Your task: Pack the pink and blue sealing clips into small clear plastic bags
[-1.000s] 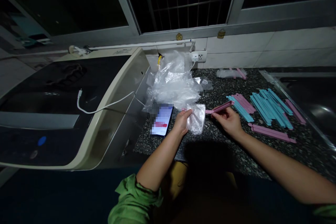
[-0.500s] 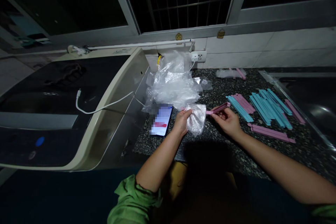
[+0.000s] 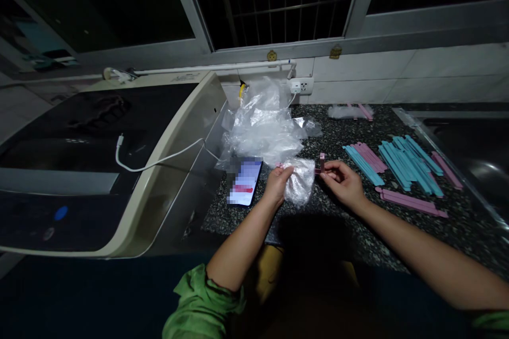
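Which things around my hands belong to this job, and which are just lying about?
Apparently in use:
- clear bag, in the left hand
- pink clip, at the right hand's fingertips
- likely loose pink and blue clips, bag pile

Probably just lying about:
- phone
- white cable

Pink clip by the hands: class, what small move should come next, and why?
Perhaps fold the pink clip shut over the plastic bag: its upper half stands raised beside the right hand, while the left hand pinches the bag.
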Demonstrator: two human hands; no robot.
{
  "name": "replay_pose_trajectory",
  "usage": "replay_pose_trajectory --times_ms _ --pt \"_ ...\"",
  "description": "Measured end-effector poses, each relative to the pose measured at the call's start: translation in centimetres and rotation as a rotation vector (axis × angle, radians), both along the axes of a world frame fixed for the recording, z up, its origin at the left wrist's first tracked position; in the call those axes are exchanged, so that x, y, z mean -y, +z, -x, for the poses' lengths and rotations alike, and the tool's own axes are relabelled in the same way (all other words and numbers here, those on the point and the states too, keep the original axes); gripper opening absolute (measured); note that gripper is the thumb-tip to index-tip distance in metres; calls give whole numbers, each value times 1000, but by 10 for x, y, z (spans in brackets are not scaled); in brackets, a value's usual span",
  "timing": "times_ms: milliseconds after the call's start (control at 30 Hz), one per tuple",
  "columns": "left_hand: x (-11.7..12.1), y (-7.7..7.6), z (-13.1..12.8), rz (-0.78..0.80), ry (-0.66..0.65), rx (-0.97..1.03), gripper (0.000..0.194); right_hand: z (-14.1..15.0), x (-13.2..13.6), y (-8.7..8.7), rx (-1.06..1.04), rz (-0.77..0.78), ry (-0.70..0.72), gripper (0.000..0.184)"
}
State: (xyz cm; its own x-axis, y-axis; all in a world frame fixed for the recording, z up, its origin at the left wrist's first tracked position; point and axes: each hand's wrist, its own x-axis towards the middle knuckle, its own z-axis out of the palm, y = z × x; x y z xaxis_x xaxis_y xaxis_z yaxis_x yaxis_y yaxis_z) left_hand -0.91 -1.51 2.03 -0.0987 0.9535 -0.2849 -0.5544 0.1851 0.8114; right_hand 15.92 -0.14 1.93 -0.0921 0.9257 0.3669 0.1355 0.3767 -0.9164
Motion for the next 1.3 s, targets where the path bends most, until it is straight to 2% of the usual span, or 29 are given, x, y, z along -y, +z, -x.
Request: replay_pose_trajectory --times_ms 433,633,1133,1300 --pt "1 1 0 -26 -1 -44 29 -1 -2 -3 91 -66 3 20" --pt "2 2 1 -46 -5 -80 31 -3 -3 -7 159 -128 6 16" --pt "3 6 0 -95 21 -269 32 -3 -4 -2 337 -348 -6 6" --pt "3 5 0 -112 17 -293 28 -3 -5 -2 367 -377 -3 6"
